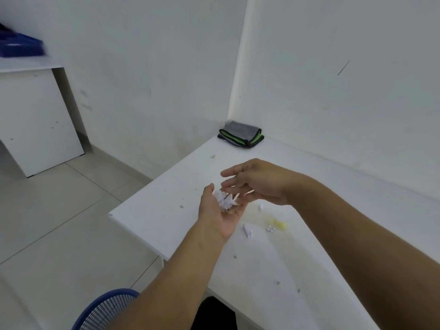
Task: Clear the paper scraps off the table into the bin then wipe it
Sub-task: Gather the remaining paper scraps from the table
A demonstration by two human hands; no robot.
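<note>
My left hand (220,214) is cupped palm-up above the white table (181,186), holding a bunch of crumpled white paper scraps (223,200). My right hand (257,182) hovers just over that palm with its fingers spread and nothing in them. More scraps lie on the table to the right: a folded white piece (248,230), a small printed bit (270,229), a yellow scrap (280,225) and a tiny white one (261,207). The blue mesh bin (104,310) stands on the floor at the lower left, beside the table. A folded grey-and-green cloth (241,137) lies at the table's far corner.
The table carries brown specks and a yellowish stain near the scraps. It sits in a wall corner, with walls behind and to the right. A white desk (35,120) with a blue tray (20,47) stands at the far left across the tiled floor.
</note>
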